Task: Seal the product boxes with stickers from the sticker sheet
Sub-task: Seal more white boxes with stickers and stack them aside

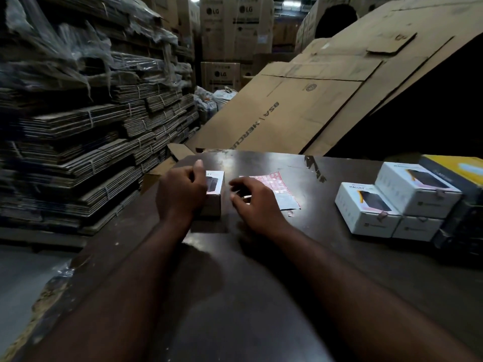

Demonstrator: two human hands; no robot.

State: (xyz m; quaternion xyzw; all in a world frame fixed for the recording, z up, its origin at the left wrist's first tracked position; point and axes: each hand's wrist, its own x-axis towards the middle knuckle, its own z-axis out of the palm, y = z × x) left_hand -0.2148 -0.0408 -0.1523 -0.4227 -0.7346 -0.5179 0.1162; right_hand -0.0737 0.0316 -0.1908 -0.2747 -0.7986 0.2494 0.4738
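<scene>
A small white product box [216,188] stands on the dark table [261,270] left of centre. My left hand [180,193] grips it from the left side, thumb up at its far corner. The sticker sheet [281,188], white with red stickers, lies flat just right of the box. My right hand [254,202] hovers over the sheet's near left part with fingers curled toward the box; whether it pinches a sticker I cannot tell. Three white product boxes [418,190] are stacked at the table's right.
A yellow and black carton [454,171] sits behind the stacked boxes at the right edge. Bundles of flattened cardboard [78,142] rise on the left. Large cardboard sheets [300,100] lean beyond the table's far edge.
</scene>
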